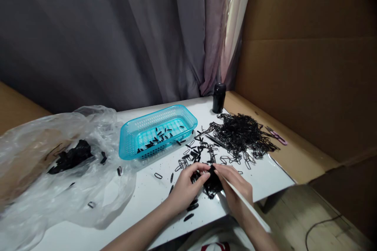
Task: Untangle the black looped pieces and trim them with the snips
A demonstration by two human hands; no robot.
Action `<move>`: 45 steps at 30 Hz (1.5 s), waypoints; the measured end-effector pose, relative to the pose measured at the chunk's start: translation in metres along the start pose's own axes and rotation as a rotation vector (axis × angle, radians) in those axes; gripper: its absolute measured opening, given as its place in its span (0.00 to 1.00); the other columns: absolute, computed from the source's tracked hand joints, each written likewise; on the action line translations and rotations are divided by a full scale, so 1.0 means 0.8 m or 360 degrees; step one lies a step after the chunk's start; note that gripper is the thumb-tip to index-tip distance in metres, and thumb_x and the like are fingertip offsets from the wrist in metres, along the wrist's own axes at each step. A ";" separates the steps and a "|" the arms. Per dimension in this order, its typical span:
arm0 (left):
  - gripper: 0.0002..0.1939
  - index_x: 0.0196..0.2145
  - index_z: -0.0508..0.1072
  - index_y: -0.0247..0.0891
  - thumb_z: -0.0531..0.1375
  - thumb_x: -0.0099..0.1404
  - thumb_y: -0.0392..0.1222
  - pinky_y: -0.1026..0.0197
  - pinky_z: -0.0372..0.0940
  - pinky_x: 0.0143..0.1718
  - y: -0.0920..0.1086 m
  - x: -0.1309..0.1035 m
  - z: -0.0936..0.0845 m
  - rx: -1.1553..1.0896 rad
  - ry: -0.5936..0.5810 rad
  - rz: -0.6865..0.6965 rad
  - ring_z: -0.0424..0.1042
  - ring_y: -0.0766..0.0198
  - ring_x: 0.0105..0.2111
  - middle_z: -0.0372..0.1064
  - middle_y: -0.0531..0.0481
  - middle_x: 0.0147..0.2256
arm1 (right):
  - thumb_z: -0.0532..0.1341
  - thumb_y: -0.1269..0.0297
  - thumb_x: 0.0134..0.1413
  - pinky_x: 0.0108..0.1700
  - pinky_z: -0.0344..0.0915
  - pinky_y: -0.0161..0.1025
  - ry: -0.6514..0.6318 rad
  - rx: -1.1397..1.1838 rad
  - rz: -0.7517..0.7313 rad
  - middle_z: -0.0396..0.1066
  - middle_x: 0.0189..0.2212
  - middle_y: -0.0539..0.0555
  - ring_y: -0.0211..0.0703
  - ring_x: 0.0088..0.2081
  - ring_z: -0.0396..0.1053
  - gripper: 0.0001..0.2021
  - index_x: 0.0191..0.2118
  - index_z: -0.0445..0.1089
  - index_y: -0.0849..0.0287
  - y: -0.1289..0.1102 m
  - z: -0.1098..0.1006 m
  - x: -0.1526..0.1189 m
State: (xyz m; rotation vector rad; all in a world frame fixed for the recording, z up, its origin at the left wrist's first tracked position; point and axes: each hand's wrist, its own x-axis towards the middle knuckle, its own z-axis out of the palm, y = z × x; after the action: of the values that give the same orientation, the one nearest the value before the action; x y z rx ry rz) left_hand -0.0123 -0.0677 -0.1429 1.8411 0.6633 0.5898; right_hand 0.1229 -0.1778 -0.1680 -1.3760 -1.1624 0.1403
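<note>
Hands meet near the front edge of the white desk, over a small dark heap of black pieces. The left hand holds its thumb and fingers narrowly together beside the heap; whether a piece is gripped cannot be told. The right hand is closed around a slim white stick, its fingertips at the heap; the fingers of both hands partly hide what lies between them. Loose black slivers lie by the left wrist, with more pieces and thin loops scattered beyond the fingertips. Behind and to the right, a large black tangle takes up the desk's far right portion; pink-handled scissors lie just beside it and a black bottle stands upright behind. A blue perforated basket sits beyond the left hand, holding scattered black pieces. A crumpled clear plastic bag covers much of the left side, with a black bundle on or inside it. Cardboard walls off the right; a grey curtain hangs behind.
</note>
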 end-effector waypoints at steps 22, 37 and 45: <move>0.09 0.27 0.76 0.38 0.64 0.62 0.44 0.56 0.62 0.42 0.001 0.004 0.000 -0.0146 0.0014 0.0057 0.70 0.56 0.36 0.69 0.48 0.32 | 0.66 0.57 0.58 0.45 0.75 0.43 0.0046 0.0652 0.0575 0.79 0.38 0.56 0.49 0.43 0.76 0.07 0.36 0.79 0.53 -0.003 0.000 0.011; 0.09 0.25 0.75 0.38 0.65 0.61 0.44 0.58 0.61 0.39 0.000 0.002 0.000 -0.0136 0.0091 0.0026 0.69 0.58 0.34 0.70 0.49 0.30 | 0.68 0.55 0.56 0.44 0.75 0.40 -0.0055 0.0806 0.0747 0.78 0.38 0.56 0.46 0.39 0.76 0.10 0.36 0.79 0.55 0.003 0.002 0.010; 0.10 0.25 0.75 0.38 0.64 0.62 0.43 0.58 0.62 0.38 -0.002 0.002 0.001 -0.0076 0.0089 0.0070 0.69 0.59 0.33 0.70 0.49 0.29 | 0.66 0.53 0.58 0.43 0.76 0.40 -0.0061 0.0813 0.0739 0.78 0.37 0.55 0.47 0.40 0.77 0.11 0.36 0.77 0.55 0.002 0.002 0.011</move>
State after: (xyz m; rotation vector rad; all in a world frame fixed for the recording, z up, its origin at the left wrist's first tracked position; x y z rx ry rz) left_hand -0.0110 -0.0665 -0.1448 1.8038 0.6419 0.6825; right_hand 0.1270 -0.1702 -0.1650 -1.1585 -0.7450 0.7459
